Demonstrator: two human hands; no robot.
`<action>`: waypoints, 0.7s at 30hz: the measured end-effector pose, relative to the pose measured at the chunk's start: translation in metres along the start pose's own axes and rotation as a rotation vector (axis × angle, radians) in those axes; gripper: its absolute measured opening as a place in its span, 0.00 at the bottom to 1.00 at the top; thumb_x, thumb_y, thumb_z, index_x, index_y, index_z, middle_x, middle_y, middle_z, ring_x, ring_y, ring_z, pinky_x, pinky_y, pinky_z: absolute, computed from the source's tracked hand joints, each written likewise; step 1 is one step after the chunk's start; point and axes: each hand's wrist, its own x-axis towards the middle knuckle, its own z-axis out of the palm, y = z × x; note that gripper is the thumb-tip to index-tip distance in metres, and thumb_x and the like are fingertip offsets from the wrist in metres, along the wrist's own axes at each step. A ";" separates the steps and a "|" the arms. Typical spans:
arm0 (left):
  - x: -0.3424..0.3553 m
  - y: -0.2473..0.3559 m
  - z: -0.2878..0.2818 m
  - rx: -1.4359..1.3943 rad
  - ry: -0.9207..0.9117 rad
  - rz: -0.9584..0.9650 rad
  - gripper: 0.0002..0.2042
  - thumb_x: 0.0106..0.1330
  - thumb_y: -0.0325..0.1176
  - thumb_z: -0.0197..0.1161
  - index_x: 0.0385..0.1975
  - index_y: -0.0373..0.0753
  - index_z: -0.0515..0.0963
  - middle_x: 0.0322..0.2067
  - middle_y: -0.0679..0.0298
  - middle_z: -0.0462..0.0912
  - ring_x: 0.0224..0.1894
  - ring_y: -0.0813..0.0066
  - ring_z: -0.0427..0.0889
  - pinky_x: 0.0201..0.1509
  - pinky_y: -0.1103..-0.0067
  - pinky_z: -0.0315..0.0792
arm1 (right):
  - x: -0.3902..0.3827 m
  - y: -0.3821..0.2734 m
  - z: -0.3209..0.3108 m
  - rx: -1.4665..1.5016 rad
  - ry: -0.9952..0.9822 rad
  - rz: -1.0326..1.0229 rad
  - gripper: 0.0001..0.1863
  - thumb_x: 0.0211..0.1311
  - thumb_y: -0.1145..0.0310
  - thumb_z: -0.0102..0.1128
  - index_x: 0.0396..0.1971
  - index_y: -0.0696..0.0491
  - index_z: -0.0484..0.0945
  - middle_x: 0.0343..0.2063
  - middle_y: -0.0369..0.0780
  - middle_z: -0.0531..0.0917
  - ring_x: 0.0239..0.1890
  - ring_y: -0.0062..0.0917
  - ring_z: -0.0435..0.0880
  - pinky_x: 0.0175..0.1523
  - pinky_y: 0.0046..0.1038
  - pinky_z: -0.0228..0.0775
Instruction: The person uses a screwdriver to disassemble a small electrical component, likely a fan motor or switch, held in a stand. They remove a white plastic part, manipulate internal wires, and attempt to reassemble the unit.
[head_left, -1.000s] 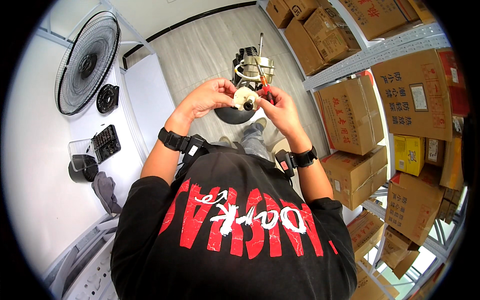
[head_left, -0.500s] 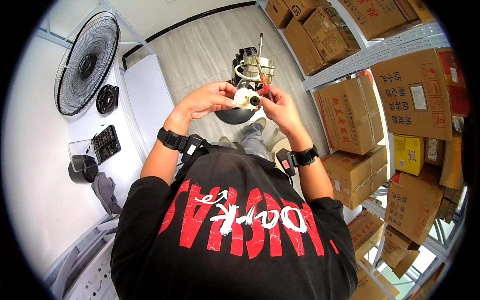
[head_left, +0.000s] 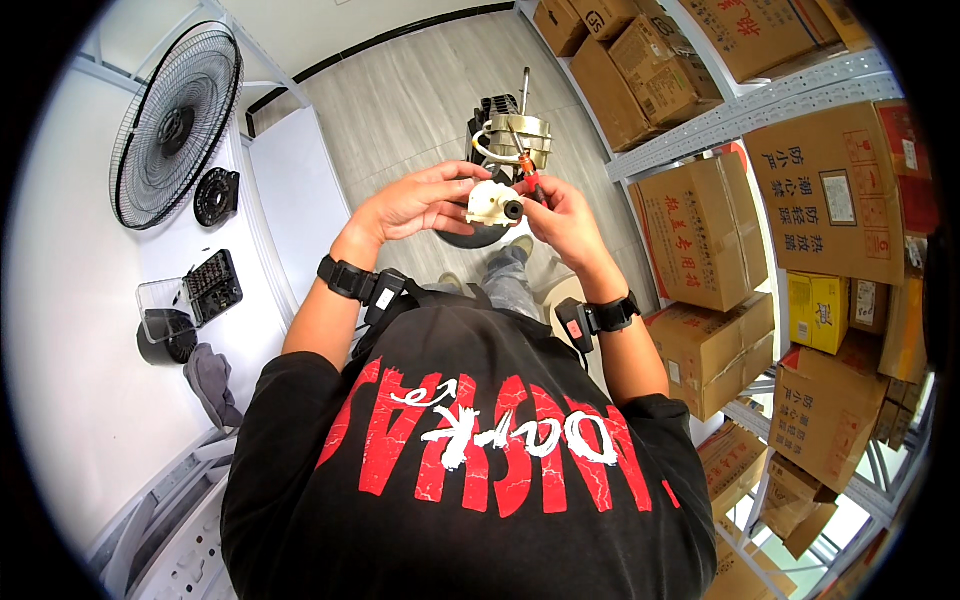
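Note:
A cream-white plastic gearbox [head_left: 487, 202] with a black round knob end is held in front of me. My right hand [head_left: 562, 218] grips it by the knob side and also keeps a screwdriver [head_left: 529, 168] with a red and orange handle in its fingers, shaft pointing away. Beside the gearbox's left side, my left hand [head_left: 425, 204] has its fingers stretched and apart; whether a fingertip touches the part I cannot tell. Just beyond stands a fan motor [head_left: 533, 140] with a metal casing, an upright shaft and a white cable, over a dark round base [head_left: 470, 239].
At left, a white table [head_left: 150, 400] bears a fan grille [head_left: 178, 130], a black round part [head_left: 214, 197], a bit case [head_left: 213, 287], a black cup-like part [head_left: 166, 338] and a grey cloth [head_left: 210, 384]. Shelves with cardboard boxes [head_left: 697, 230] line the right side.
The gearbox has turned, showing more of its moulded side. My left fingers have loosened from a pinch on its left edge and spread. My right hand keeps its hold.

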 end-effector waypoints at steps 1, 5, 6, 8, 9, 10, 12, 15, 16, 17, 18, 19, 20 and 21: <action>0.000 0.001 0.004 0.001 -0.010 0.001 0.22 0.73 0.39 0.54 0.62 0.35 0.66 0.54 0.60 0.77 0.52 0.71 0.81 0.56 0.71 0.78 | -0.001 -0.001 0.000 -0.006 0.002 -0.005 0.09 0.62 0.73 0.62 0.41 0.57 0.79 0.25 0.31 0.82 0.22 0.09 0.70 0.26 0.15 0.58; 0.005 -0.008 0.001 -0.005 0.011 0.034 0.22 0.74 0.39 0.52 0.63 0.34 0.67 0.55 0.58 0.77 0.54 0.69 0.80 0.57 0.71 0.77 | 0.001 0.000 0.001 -0.026 -0.007 -0.031 0.09 0.63 0.73 0.61 0.42 0.58 0.79 0.28 0.31 0.82 0.28 0.11 0.76 0.32 0.16 0.65; 0.006 -0.008 0.001 -0.007 0.018 0.035 0.21 0.74 0.39 0.52 0.62 0.33 0.67 0.54 0.58 0.77 0.54 0.69 0.80 0.57 0.71 0.77 | 0.002 0.002 0.000 -0.053 -0.005 -0.013 0.09 0.64 0.73 0.61 0.42 0.58 0.79 0.28 0.31 0.82 0.29 0.12 0.77 0.34 0.17 0.66; 0.008 -0.012 0.001 -0.003 0.031 0.047 0.21 0.74 0.38 0.52 0.61 0.32 0.68 0.54 0.58 0.78 0.54 0.69 0.80 0.58 0.71 0.76 | 0.003 0.004 -0.004 -0.106 -0.002 0.023 0.09 0.64 0.73 0.61 0.43 0.59 0.79 0.29 0.32 0.83 0.32 0.14 0.79 0.37 0.18 0.69; 0.009 -0.015 0.000 0.001 0.037 0.058 0.21 0.74 0.38 0.52 0.61 0.32 0.68 0.54 0.58 0.78 0.54 0.70 0.80 0.59 0.72 0.76 | 0.002 0.003 -0.003 -0.110 -0.001 0.011 0.10 0.64 0.72 0.60 0.43 0.59 0.79 0.30 0.32 0.83 0.32 0.14 0.80 0.38 0.18 0.69; 0.010 -0.016 -0.001 0.006 0.042 0.069 0.21 0.74 0.38 0.53 0.61 0.32 0.68 0.54 0.58 0.78 0.54 0.70 0.80 0.59 0.72 0.75 | 0.001 0.002 -0.002 -0.115 0.000 -0.001 0.10 0.65 0.72 0.60 0.43 0.59 0.79 0.30 0.33 0.83 0.33 0.14 0.80 0.39 0.19 0.70; 0.010 -0.015 0.003 0.017 0.060 0.076 0.20 0.75 0.37 0.52 0.61 0.31 0.68 0.54 0.58 0.78 0.54 0.71 0.80 0.60 0.74 0.75 | -0.001 0.000 -0.002 -0.172 0.024 -0.022 0.12 0.65 0.70 0.60 0.45 0.60 0.79 0.32 0.35 0.83 0.34 0.15 0.81 0.40 0.21 0.71; 0.010 -0.018 0.000 0.018 0.081 0.086 0.20 0.75 0.36 0.52 0.61 0.31 0.68 0.54 0.59 0.78 0.54 0.73 0.79 0.61 0.75 0.74 | -0.008 -0.005 -0.008 -0.406 0.136 -0.113 0.15 0.64 0.69 0.60 0.48 0.59 0.78 0.34 0.39 0.84 0.35 0.20 0.82 0.41 0.25 0.72; 0.010 -0.019 -0.001 0.015 0.088 0.090 0.19 0.75 0.35 0.52 0.60 0.31 0.68 0.54 0.60 0.78 0.54 0.73 0.79 0.61 0.75 0.74 | -0.015 -0.010 -0.013 -0.529 0.205 -0.186 0.15 0.63 0.70 0.59 0.49 0.58 0.78 0.34 0.40 0.83 0.35 0.23 0.82 0.41 0.27 0.72; 0.009 -0.018 -0.001 0.033 0.107 0.105 0.19 0.75 0.36 0.52 0.60 0.31 0.68 0.53 0.60 0.78 0.54 0.74 0.79 0.60 0.76 0.74 | -0.022 -0.018 -0.017 -0.652 0.269 -0.262 0.16 0.62 0.71 0.59 0.50 0.57 0.78 0.35 0.42 0.83 0.35 0.26 0.82 0.41 0.29 0.72; 0.007 -0.018 -0.001 0.048 0.128 0.118 0.19 0.75 0.36 0.52 0.60 0.31 0.68 0.53 0.60 0.78 0.54 0.74 0.79 0.60 0.76 0.74 | -0.032 -0.038 -0.017 -0.764 0.238 -0.348 0.18 0.60 0.72 0.58 0.51 0.56 0.78 0.35 0.43 0.81 0.36 0.31 0.82 0.41 0.30 0.72; 0.006 -0.019 0.000 0.062 0.144 0.130 0.19 0.75 0.36 0.52 0.60 0.31 0.68 0.53 0.61 0.78 0.54 0.75 0.79 0.60 0.77 0.74 | -0.044 -0.060 -0.017 -0.877 0.211 -0.431 0.20 0.57 0.74 0.57 0.52 0.55 0.78 0.36 0.44 0.79 0.36 0.36 0.81 0.41 0.32 0.72; 0.006 -0.019 0.001 0.067 0.153 0.132 0.19 0.75 0.36 0.52 0.60 0.32 0.69 0.53 0.61 0.78 0.53 0.75 0.79 0.59 0.77 0.74 | -0.052 -0.067 -0.020 -0.902 0.183 -0.473 0.22 0.55 0.77 0.54 0.52 0.56 0.78 0.36 0.44 0.78 0.34 0.38 0.79 0.40 0.32 0.71; 0.006 -0.018 0.002 0.070 0.163 0.136 0.19 0.75 0.36 0.53 0.60 0.32 0.69 0.52 0.62 0.78 0.53 0.76 0.79 0.59 0.78 0.74 | -0.063 -0.085 -0.015 -0.946 0.148 -0.426 0.21 0.55 0.79 0.55 0.51 0.56 0.78 0.37 0.44 0.78 0.35 0.38 0.80 0.40 0.32 0.72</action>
